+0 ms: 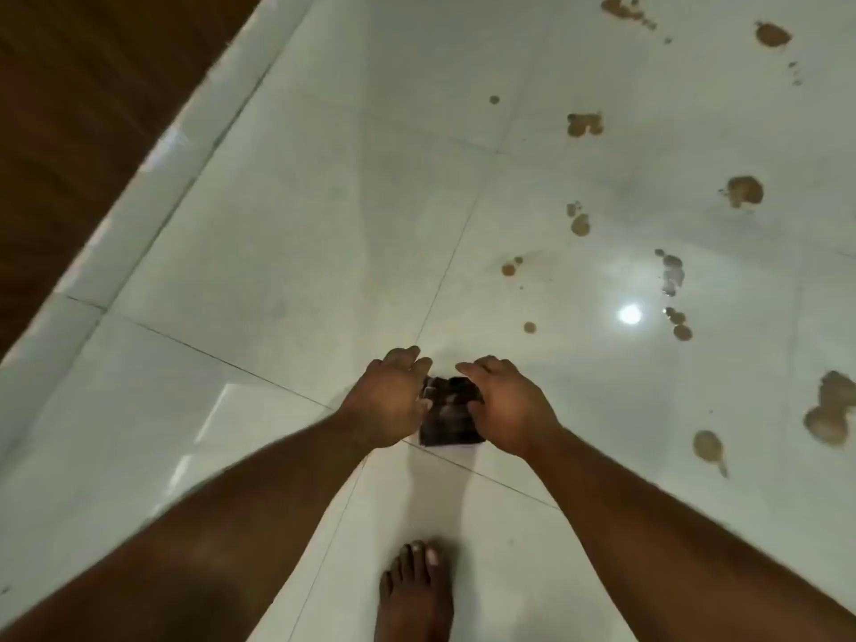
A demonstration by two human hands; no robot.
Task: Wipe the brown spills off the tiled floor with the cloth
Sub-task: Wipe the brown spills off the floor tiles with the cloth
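Note:
A small dark folded cloth (451,412) hangs between my two hands above the white tiled floor (301,252). My left hand (387,400) grips its left edge and my right hand (507,405) grips its right edge, fingers stretched forward. Several brown spills dot the tiles to the right: a large one (831,410) at the right edge, a drop-shaped one (707,446) near it, and smaller blotches (745,191) (584,124) farther away. None of the spills touches the cloth.
A dark wooden panel (78,108) with a white skirting strip (153,178) runs along the left. My bare foot (414,590) stands on the tiles below my hands. A ceiling light reflects on the floor (629,314).

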